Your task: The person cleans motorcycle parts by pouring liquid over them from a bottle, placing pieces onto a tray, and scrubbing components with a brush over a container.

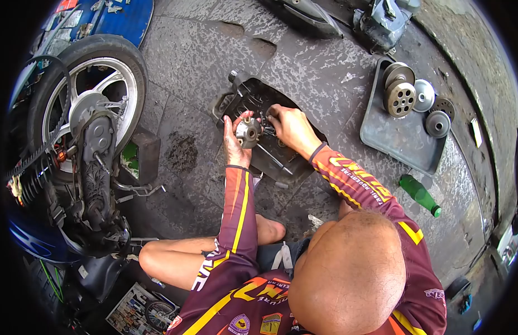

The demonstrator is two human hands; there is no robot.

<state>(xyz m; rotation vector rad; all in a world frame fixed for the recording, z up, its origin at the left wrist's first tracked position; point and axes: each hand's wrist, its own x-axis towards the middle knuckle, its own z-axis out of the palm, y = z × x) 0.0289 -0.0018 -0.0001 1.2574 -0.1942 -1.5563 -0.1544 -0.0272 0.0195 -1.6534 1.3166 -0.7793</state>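
Observation:
My left hand (235, 149) is closed around a round metal scooter variator part (248, 133) with a hole at its centre, palm turned up. Close by on the right, my right hand (295, 129) has its fingertips bent together; anything between them is hidden or too small to name. Both hands are over a dark, greasy plastic pan or cover (258, 162), which holds small dark parts that are hard to make out. A thin metal rod (274, 158) lies slanted in it, below the hands.
A scooter's rear wheel (137, 78) and exposed engine casing (97, 139) stand on the left. A grey tray (404, 146) on the right carries several round clutch and pulley parts (400, 99). Beside it lies a green bottle (420, 194). Dark plastic bodywork (382, 25) sits at the top.

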